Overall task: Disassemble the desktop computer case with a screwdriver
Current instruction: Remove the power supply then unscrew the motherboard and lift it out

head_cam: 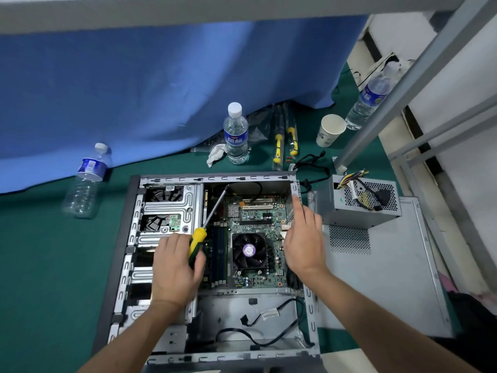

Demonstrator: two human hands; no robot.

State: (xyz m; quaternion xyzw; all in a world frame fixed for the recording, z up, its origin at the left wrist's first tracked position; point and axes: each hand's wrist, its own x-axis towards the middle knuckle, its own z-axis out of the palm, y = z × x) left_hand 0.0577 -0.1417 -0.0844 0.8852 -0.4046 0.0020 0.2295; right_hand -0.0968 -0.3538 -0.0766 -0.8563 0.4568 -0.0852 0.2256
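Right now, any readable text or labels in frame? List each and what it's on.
Nothing reads cleanly.
Upright water bottle, blue label: large white characters, too blurred to read.
Tipped bottle and far bottle: labels blurred.
CPU fan purple sticker: too small.
Paper cup print: illegible.
Motherboard markings: too small.

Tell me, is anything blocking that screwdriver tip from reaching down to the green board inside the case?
Nothing visible blocks it. The left hand grips the screwdriver, whose shaft slants over the open case toward the motherboard's far corner. The right hand rests at the case's right wall, off to the side.
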